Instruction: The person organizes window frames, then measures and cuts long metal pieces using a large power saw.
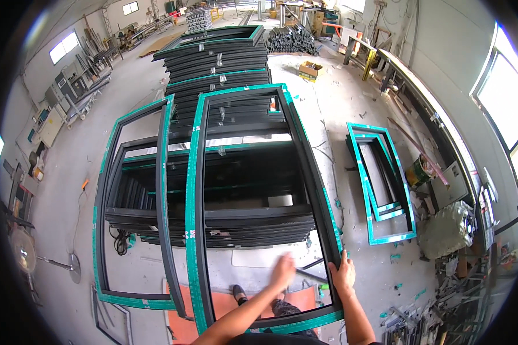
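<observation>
A large dark rectangular window frame, with green film along its faces, stands tilted right in front of me. Its right side bar is gripped low down by my right hand, thumb pointing up along the bar. My left hand appears over the frame's opening near that same bar, smeared by motion, so its fingers cannot be made out. Left of this frame stands a second, similar green-and-black frame. Behind both rises a tall stack of dark frames.
On the right, two smaller green-edged frames overlap on the floor. Beyond them run a long bench, a bucket and a bulging pale sack. A standing fan is at the left. Orange matting lies near my feet.
</observation>
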A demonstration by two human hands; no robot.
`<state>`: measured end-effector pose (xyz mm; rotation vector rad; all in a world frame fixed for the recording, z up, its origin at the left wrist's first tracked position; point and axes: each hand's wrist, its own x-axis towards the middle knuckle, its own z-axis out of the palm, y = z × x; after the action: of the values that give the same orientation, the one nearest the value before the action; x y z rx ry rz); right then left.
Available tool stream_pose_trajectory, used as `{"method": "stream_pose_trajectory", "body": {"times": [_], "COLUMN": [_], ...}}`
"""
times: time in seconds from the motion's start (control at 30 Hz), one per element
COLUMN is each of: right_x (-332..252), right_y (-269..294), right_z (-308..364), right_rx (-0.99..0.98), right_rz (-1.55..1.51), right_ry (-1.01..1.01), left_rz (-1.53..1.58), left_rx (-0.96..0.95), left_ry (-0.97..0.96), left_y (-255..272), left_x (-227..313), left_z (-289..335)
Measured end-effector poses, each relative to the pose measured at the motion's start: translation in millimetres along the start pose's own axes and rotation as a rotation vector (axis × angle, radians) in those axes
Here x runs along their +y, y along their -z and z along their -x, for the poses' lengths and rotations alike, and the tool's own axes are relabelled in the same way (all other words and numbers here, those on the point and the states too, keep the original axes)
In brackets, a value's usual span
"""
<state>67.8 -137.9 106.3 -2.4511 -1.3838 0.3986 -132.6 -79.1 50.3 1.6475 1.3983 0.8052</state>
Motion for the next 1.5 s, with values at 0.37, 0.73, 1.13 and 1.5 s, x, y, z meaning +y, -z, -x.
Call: {"method": "stream_pose_trajectory", "body": {"times": [0.37, 0.73, 1.13, 1.5], "right_x": [5, 17, -60, -171], "right_y": [0, 1, 6, -89], "right_z": [-15, -20, -11, -51], "right_rx": [-0.015, 0.024, -0.059, -0.235], "right_rz": [-0.009, 0.046, -0.199, -0.222], "right_ry": [-0.028, -0.021, 0.087, 0.117], "left_rz": [0.034, 0.055, 0.722, 0.313], "left_rx": [0.064, 0.211, 0.222, 0.287], "left_ry": [0.491, 0.39, 0.523, 0.553], "left_y": [-147, -150, 26, 7], "left_x": [60, 44, -9, -64], "left_z": [-26, -27, 9, -2]}}
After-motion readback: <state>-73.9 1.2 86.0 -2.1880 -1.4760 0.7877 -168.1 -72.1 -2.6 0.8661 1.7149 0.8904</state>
